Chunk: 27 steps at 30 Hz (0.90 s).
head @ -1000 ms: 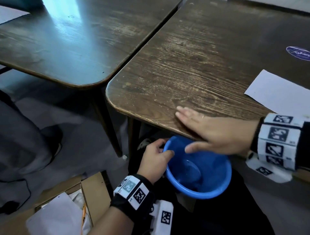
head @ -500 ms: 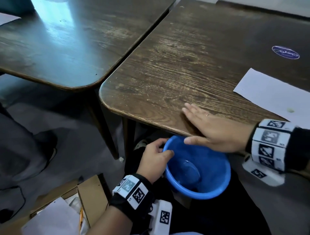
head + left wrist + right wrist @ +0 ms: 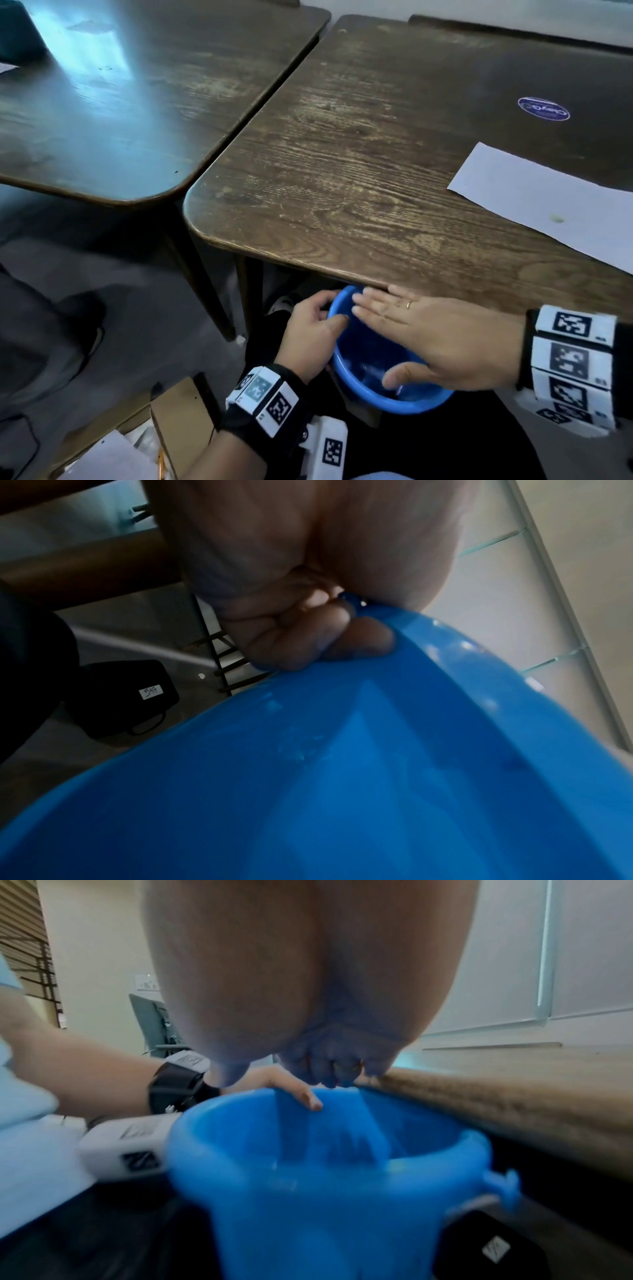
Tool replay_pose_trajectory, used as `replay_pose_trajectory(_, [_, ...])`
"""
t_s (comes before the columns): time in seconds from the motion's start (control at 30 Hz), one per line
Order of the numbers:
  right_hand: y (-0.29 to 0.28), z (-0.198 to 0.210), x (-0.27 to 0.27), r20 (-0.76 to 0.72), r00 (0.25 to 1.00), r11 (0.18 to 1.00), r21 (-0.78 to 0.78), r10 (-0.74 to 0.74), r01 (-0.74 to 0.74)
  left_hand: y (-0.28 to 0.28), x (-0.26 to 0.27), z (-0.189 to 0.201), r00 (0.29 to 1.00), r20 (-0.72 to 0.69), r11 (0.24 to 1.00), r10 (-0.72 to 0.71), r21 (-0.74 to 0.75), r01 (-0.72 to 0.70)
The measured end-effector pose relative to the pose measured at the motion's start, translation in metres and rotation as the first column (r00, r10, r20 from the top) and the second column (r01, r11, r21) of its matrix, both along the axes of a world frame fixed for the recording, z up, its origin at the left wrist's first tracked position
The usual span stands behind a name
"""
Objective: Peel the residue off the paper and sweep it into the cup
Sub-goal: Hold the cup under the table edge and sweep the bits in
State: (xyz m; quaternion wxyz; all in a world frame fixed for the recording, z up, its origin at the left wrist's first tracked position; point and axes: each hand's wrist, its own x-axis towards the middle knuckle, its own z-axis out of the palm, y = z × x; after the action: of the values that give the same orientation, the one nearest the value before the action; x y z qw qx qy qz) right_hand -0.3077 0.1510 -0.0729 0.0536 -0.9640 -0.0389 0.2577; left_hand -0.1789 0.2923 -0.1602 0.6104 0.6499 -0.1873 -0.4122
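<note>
Here the worn wooden surface (image 3: 359, 178) butts against a second, darker one (image 3: 120, 102) at its left edge. The white paper (image 3: 548, 205) lies at its right side. Below the near edge, the left hand (image 3: 308, 339) has its grip clenched on the rim of the blue cup (image 3: 394, 401); the right hand (image 3: 445, 342) hovers flat above it, grip released. A cardboard box (image 3: 181, 421) sits on the grey floor (image 3: 130, 308).

Two dark, worn wooden tables (image 3: 359, 164) pushed together edge to edge. On the right-hand one, a white sheet of paper (image 3: 548, 205) bearing a small greenish spot (image 3: 556, 218), and a round blue sticker (image 3: 543, 109) farther back.
</note>
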Motion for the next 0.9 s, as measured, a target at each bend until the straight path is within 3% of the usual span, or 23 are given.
replay_pose_trajectory(0.13, [0.004,-0.009,-0.018,-0.066,0.996,0.994,0.087,-0.061,0.067,0.001,-0.007,0.002,1.000,-0.014,1.000,-0.002,-0.008,0.002])
replay_pose_trajectory(0.27, [-0.001,-0.008,-0.034,0.186,0.978,0.981,0.185,-0.097,0.062,0.005,-0.016,0.005,0.998,0.003,0.998,-0.060,-0.012,0.060])
replay_pose_trajectory(0.37, [-0.008,-0.007,-0.049,0.412,0.910,0.985,0.168,-0.047,-0.025,0.009,-0.023,0.014,0.992,0.058,0.993,-0.116,0.001,0.116])
replay_pose_trajectory(0.63, [-0.011,0.017,-0.075,0.611,0.741,0.957,0.242,-0.279,0.161,0.017,-0.029,0.060,0.955,0.172,0.965,-0.244,-0.053,0.256])
replay_pose_trajectory(0.9, [-0.018,0.047,-0.071,0.743,0.600,0.955,0.248,-0.297,0.165,0.012,-0.019,0.105,0.963,0.240,0.983,-0.123,-0.107,0.152])
